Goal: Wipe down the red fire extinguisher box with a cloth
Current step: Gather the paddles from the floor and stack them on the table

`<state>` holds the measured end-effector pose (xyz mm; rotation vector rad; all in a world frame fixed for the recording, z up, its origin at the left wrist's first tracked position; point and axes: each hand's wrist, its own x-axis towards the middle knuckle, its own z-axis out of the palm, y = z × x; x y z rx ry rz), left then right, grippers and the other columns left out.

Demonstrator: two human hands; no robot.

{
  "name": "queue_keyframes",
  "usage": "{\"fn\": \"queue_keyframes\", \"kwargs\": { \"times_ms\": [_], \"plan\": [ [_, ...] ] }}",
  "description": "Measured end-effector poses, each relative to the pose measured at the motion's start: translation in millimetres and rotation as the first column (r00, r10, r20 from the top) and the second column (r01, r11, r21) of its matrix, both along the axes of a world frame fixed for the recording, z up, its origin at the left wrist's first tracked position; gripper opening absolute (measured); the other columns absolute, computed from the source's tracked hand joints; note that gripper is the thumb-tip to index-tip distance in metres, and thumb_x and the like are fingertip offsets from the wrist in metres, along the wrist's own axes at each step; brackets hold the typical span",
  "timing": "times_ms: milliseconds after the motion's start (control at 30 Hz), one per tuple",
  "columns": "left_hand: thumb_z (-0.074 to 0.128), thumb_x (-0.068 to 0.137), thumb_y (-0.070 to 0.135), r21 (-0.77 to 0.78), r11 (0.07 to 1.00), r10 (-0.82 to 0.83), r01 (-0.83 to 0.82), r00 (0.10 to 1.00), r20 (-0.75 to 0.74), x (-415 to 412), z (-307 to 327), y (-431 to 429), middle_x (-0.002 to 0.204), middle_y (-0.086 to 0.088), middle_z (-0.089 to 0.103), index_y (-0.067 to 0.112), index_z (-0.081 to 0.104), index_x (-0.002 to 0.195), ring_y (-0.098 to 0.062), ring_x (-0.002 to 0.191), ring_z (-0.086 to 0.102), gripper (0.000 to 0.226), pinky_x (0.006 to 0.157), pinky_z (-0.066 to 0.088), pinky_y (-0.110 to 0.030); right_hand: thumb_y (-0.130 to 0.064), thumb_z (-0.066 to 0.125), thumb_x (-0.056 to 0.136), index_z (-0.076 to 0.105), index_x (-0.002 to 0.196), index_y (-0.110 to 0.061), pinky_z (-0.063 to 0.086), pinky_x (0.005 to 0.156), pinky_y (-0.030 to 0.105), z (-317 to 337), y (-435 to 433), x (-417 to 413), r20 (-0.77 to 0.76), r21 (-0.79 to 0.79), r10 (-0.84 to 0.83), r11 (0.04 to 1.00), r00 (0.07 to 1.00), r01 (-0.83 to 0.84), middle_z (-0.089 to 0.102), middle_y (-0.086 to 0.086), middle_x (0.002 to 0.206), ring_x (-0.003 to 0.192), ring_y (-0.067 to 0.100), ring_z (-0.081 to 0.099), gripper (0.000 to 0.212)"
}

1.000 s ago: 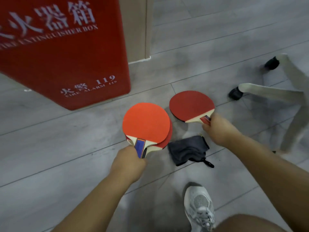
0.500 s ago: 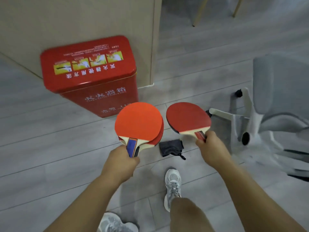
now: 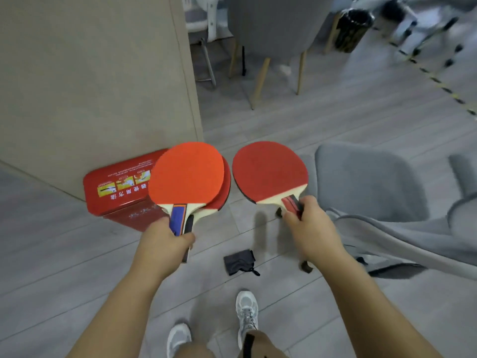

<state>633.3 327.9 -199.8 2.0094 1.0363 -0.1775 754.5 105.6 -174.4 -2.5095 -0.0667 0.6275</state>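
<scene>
The red fire extinguisher box [image 3: 117, 188] stands on the floor against a beige wall, its lid with yellow pictures facing up. Two stacked table tennis paddles [image 3: 187, 177] partly hide it; my left hand [image 3: 165, 240] grips their handles. My right hand [image 3: 308, 229] grips the handle of a third red paddle [image 3: 269, 171]. A dark grey cloth pouch [image 3: 238, 261] with a drawstring lies on the floor between my arms, touched by neither hand.
A grey upholstered chair [image 3: 371, 187] is close on the right. Further back stand a wooden-legged chair [image 3: 273, 29] and a black bin [image 3: 352, 28]. My two grey sneakers [image 3: 246, 313] are on the grey plank floor [image 3: 51, 254].
I have risen from a crouch: the box and pouch look smaller and farther below. Both hands keep their paddles, lifted higher. More of the room and chairs has come into view.
</scene>
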Motion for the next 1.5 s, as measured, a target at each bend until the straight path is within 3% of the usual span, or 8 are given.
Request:
{"fn": "queue_keyframes", "kwargs": {
  "times_ms": [133, 300, 433, 600, 933, 1200, 1400, 1500],
  "plan": [
    [0.071, 0.076, 0.020, 0.097, 0.988, -0.129, 0.121, 0.988, 0.086, 16, 37, 1, 0.063, -0.008, 0.053, 0.008, 0.050, 0.069, -0.023, 0.054, 0.047, 0.026, 0.049, 0.032, -0.030, -0.038, 0.048, 0.095, 0.041, 0.097, -0.018, 0.037, 0.056, 0.033, 37, -7, -19, 0.083, 0.045, -0.127, 0.991, 0.988, 0.123, 0.055, -0.002, 0.081, 0.072, 0.018, 0.053, 0.021],
    [0.072, 0.076, 0.023, 0.156, 0.932, -0.351, 0.328, 0.922, 0.163, 28, 77, 1, 0.060, -0.006, 0.047, 0.007, 0.048, 0.067, -0.022, 0.053, 0.041, 0.030, 0.048, 0.028, -0.031, -0.033, 0.050, 0.092, 0.045, 0.099, -0.017, 0.037, 0.058, 0.033, 71, -23, -62, 0.138, 0.119, -0.348, 0.935, 0.927, 0.333, 0.054, -0.003, 0.081, 0.071, 0.017, 0.051, 0.019],
    [0.071, 0.077, 0.021, 0.234, 0.851, -0.516, 0.469, 0.830, 0.213, 28, 111, -25, 0.055, -0.002, 0.039, 0.011, 0.036, 0.061, -0.018, 0.049, 0.034, 0.040, 0.047, 0.021, -0.031, -0.031, 0.053, 0.091, 0.047, 0.101, -0.015, 0.039, 0.061, 0.033, 96, -51, -107, 0.195, 0.192, -0.520, 0.851, 0.831, 0.488, 0.055, -0.003, 0.079, 0.071, 0.018, 0.051, 0.020],
    [0.071, 0.076, 0.017, 0.180, 0.770, -0.636, 0.612, 0.715, 0.292, 19, 145, -90, 0.053, -0.003, 0.048, 0.010, 0.042, 0.062, -0.019, 0.047, 0.041, 0.033, 0.046, 0.027, -0.029, -0.032, 0.054, 0.093, 0.045, 0.101, -0.020, 0.039, 0.059, 0.029, 124, -108, -167, 0.250, 0.252, -0.686, 0.727, 0.683, 0.638, 0.055, -0.005, 0.082, 0.072, 0.013, 0.053, 0.018],
    [0.073, 0.075, 0.014, 0.212, 0.489, -0.823, 0.846, 0.367, 0.434, -20, 185, -321, 0.053, -0.002, 0.043, 0.012, 0.041, 0.059, -0.020, 0.050, 0.040, 0.035, 0.046, 0.030, -0.031, -0.035, 0.055, 0.093, 0.043, 0.101, -0.022, 0.036, 0.055, 0.026, 157, -297, -290, 0.318, 0.322, -0.884, 0.441, 0.342, 0.838, 0.054, -0.006, 0.079, 0.067, 0.011, 0.051, 0.019],
    [0.070, 0.073, 0.015, 0.119, 0.261, -0.882, 0.958, 0.187, 0.433, -66, 184, -531, 0.062, -0.008, 0.067, 0.001, 0.058, 0.074, -0.026, 0.056, 0.062, 0.019, 0.049, 0.045, -0.028, -0.036, 0.054, 0.092, 0.044, 0.100, -0.022, 0.036, 0.056, 0.025, 164, -463, -388, 0.366, 0.276, -0.921, 0.243, 0.132, 0.930, 0.054, -0.010, 0.083, 0.071, 0.007, 0.050, 0.019],
    [0.072, 0.072, 0.015, 0.081, 0.099, -0.921, 0.992, 0.061, 0.385, -92, 168, -663, 0.064, -0.015, 0.068, 0.002, 0.059, 0.075, -0.037, 0.063, 0.066, 0.018, 0.064, 0.057, -0.049, -0.031, 0.056, 0.091, 0.045, 0.098, -0.019, 0.040, 0.062, 0.033, 150, -561, -444, 0.327, 0.328, -0.941, 0.025, -0.089, 0.944, 0.056, -0.003, 0.080, 0.072, 0.017, 0.053, 0.018],
    [0.072, 0.073, 0.013, 0.078, 0.022, -0.930, 0.997, -0.008, 0.368, -100, 158, -730, 0.065, -0.015, 0.068, 0.003, 0.058, 0.075, -0.035, 0.062, 0.066, 0.018, 0.066, 0.057, -0.047, -0.032, 0.056, 0.090, 0.047, 0.100, -0.018, 0.038, 0.057, 0.031, 141, -613, -462, 0.311, 0.334, -0.932, -0.077, -0.187, 0.939, 0.056, -0.003, 0.080, 0.071, 0.016, 0.053, 0.019]
  ]
}}
